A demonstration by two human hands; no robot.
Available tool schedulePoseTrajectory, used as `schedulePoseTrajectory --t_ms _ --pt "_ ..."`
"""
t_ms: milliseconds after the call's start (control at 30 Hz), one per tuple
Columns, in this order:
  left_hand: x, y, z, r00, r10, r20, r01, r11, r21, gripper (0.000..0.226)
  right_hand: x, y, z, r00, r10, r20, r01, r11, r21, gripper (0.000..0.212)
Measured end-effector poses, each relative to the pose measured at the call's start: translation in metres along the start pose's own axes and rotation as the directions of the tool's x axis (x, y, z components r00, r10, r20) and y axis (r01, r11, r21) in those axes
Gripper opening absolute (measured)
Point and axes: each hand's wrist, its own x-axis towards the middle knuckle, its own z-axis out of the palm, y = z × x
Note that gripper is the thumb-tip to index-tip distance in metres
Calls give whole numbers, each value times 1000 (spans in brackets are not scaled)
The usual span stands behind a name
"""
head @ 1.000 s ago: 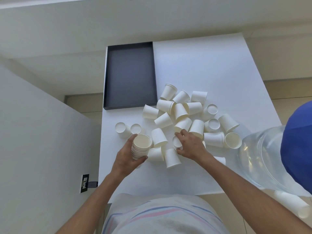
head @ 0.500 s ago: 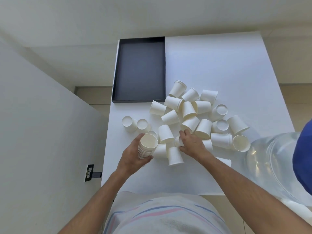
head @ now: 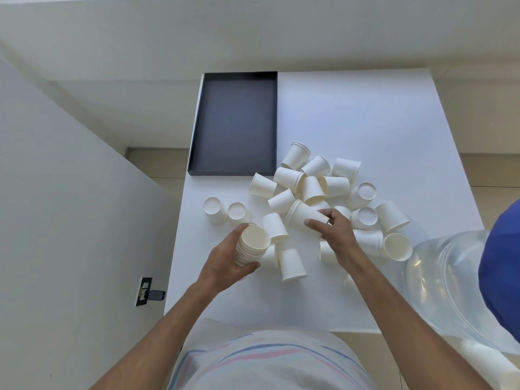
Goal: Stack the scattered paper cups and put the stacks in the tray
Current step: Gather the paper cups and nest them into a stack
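White table [head: 365, 114], seen from above. Landmark for all positions: black tray [head: 194, 153], at the table's far-left corner; its dark floor holds no cups.

Left hand [head: 225, 263]: fingers and thumb wrapped around a stack of nested paper cups [head: 251, 246], mouth up and tilted slightly toward the right. Stack is held above the table, on the near side of the tray, below its near edge and well apart from it. Cup count in the stack cannot be told; several rims show as ridges down its side.

Right hand [head: 336, 235]: thumb and fingertips pinch 1 single paper cup [head: 302, 215] near its base; the cup lies sideways with its rim pointing left. Remaining fingers are curled, not spread. This cup sits to the near right of the tray, at the near edge of the loose pile.

Loose pile of paper cups [head: 323, 184]: begins just beside the tray's near-right corner and spreads right and toward the person. Most lie on their sides, some stand upside down, overlapping.

2 upside-down cups [head: 225, 211] stand side by side just off the tray's near edge, apart from the pile.

1 cup [head: 292, 264] stands upside down between the 2 hands.

Clear water jug [head: 455, 280] with blue cap [head: 503, 266] at the right edge of view, far from the tray.
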Motion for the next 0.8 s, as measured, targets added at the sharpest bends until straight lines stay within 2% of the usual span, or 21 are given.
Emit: schedulePoseTrajectory --t_ms 100,200,300,433,633,800 --pt "4 4 2 1000 19 18 -19 1000 0 90 -10 -5 12 998 8 61 -20 978 209 49" --pt "7 10 3 999 26 45 -25 1000 -13 95 -19 -4 28 996 16 91 -40 962 270 50" --pt "8 15 3 996 50 76 -47 998 -33 96 -27 -3 44 995 -5 97 -19 971 239 41" --pt "6 14 -1 996 49 69 -46 998 -38 101 -27 -6 50 992 -38 120 22 990 137 42" --pt "0 8 -6 994 66 89 -67 998 16 102 -29 -6 52 951 -29 309 33 999 -9 81" --pt "-4 3 -4 991 45 126 -49 998 33 101 -34 -3 57 911 -79 404 115 991 -67 63"
